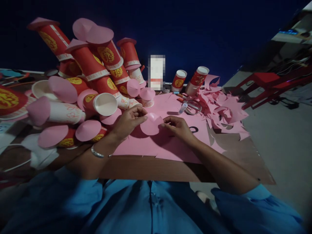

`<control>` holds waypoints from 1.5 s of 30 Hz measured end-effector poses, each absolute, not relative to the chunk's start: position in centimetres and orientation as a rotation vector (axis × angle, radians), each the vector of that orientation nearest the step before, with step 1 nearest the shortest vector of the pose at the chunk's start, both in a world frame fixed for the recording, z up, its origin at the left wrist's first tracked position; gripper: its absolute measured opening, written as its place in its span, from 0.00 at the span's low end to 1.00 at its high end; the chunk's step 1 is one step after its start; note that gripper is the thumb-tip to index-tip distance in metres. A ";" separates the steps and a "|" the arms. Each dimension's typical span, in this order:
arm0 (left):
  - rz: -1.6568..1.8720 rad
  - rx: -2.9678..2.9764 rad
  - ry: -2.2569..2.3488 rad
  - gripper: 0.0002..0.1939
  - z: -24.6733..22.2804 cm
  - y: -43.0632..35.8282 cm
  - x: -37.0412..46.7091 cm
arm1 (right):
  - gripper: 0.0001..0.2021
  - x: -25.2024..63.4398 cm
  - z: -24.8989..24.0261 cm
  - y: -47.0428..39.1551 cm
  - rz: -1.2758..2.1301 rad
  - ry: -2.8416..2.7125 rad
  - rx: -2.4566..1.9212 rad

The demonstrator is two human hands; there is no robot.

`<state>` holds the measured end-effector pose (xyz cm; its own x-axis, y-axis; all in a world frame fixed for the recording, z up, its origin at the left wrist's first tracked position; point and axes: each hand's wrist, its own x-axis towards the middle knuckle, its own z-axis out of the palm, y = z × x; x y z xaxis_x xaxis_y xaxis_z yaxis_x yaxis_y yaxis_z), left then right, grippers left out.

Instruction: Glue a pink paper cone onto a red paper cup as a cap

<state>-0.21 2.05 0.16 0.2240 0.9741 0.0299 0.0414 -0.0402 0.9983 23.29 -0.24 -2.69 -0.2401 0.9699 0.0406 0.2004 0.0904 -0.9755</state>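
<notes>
Closest thing is the blue shirt [146, 208] along the bottom of the frame, then the wooden table [156, 169] edge. Dead centre there's a pink paper disc [149, 126], looks like a shallow cone, sitting on no cup. Left hand [125, 123] has its upper-left rim pinched between thumb and fingers, right hand [179, 128] grips the right edge with its fingertips. Under it are flat pink sheets [175, 143], with a small tube [182, 108] just beyond. Pink scraps [224, 110] pile up right of centre, so plenty's cut already. Left side has loads of cups wearing pink cones [58, 135], which look done to me. Further back, upper right of centre, two red-wrapped cups [179, 81] are still coneless
</notes>
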 end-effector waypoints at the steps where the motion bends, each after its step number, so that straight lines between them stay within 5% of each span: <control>1: 1.043 1.371 1.057 0.12 0.0 2.0 -0.1 | 0.15 23.3 -2.6 -0.3 1.159 -1.613 -1.165; 6: 1.037 1.305 1.077 0.12 -0.4 2.0 0.1 | 0.08 23.3 -1.9 -0.9 0.702 -1.837 -0.951; 12: 0.936 1.263 1.035 0.13 -0.2 1.4 0.3 | 0.08 23.0 -1.6 -1.4 0.631 -1.813 -0.926; 27: 0.854 1.333 0.939 0.12 0.0 1.2 0.5 | 0.23 21.8 -1.9 -1.0 1.468 -1.333 -1.055; 45: 0.846 1.299 0.917 0.13 -0.3 1.3 0.8 | 0.30 21.8 -2.0 -0.8 1.579 -1.183 -0.976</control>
<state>0.75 1.27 -0.33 0.4111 0.9081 -0.0797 -0.0065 0.0903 0.9959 21.78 -0.82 -2.03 -0.2773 0.9581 -0.0715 -0.2007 -0.1305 -0.9709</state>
